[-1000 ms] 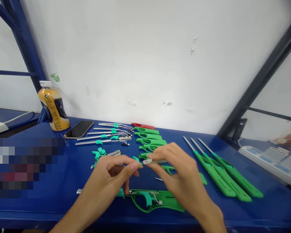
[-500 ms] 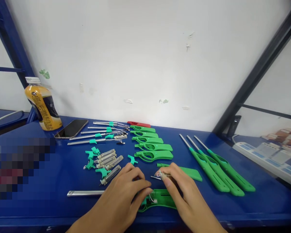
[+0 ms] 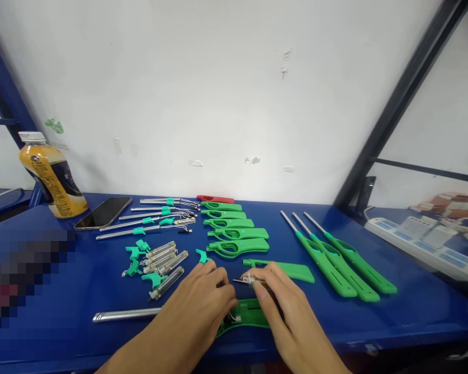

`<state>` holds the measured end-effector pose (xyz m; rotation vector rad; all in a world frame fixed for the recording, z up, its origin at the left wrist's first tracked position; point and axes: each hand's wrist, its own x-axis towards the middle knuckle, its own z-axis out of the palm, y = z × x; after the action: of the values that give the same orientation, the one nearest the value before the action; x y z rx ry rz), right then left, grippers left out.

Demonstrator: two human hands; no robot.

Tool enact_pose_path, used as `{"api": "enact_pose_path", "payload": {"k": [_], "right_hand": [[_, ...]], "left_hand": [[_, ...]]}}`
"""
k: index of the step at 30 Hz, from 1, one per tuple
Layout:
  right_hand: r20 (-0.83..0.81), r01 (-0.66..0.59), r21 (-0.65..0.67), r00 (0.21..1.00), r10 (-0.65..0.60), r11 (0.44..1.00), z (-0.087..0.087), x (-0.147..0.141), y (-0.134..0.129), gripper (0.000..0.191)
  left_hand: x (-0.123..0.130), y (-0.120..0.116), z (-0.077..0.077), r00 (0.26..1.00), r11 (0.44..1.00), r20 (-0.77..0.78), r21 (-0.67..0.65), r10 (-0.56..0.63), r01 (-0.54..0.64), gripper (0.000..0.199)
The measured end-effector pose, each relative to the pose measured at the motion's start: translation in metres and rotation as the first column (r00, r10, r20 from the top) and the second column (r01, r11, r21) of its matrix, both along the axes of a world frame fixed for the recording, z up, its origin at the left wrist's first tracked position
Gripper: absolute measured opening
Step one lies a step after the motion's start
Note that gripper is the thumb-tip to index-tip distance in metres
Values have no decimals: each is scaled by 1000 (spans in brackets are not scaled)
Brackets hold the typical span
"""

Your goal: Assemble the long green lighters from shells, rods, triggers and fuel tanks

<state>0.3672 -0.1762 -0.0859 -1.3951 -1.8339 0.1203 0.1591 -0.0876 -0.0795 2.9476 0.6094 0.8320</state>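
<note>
In front of me lies an opened green lighter shell (image 3: 253, 314) with a wire and dark parts inside. A long metal tube (image 3: 127, 315) runs out to its left, partly under my forearm. My left hand (image 3: 205, 298) is curled over the shell's front part, fingers pressed together on it; the fingertips' exact hold is hidden. Just above the shell, my right hand (image 3: 286, 306) pinches a clear fuel tank (image 3: 250, 280) with a thin metal tip pointing left. Most of the tank is behind my fingers. A green shell half (image 3: 292, 271) lies beyond my right hand.
Left of centre lie clear fuel tanks (image 3: 170, 283), teal triggers (image 3: 153, 280) and metal tubes with wires (image 3: 128, 232). Several green shells (image 3: 239, 246) and one red shell (image 3: 216, 199) form a column. Three assembled lighters (image 3: 331, 270) lie right. A phone (image 3: 104, 213) and bottle (image 3: 54, 179) stand left.
The view has shifted slightly, so the things on the table appear further left. My right hand still holds the fuel tank, whose metal tip shows a little more. My left hand stays on the shell.
</note>
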Motion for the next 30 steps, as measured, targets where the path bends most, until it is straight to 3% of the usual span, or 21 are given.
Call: {"api": "enact_pose_path", "payload": {"k": [4,9,17,30], "right_hand": [[-77,-51,-35,996,48,998,4,-2,1,26],[-127,-110,16,986,111,994,3,-3,4,28],[-81,-77,80,993,83,994,1,-3,5,19],[-20,-73,159,997,77,985,4,-5,5,8]], "left_hand": [[-3,1,5,999,999,48,37,24,-26,25],[-7,-5,3,985,998,161,9,61,-63,24],[-11,-10,0,922,998,386,-58,29,-7,13],[-10,-11,-1,917,991,397,-131,30,25,17]]}}
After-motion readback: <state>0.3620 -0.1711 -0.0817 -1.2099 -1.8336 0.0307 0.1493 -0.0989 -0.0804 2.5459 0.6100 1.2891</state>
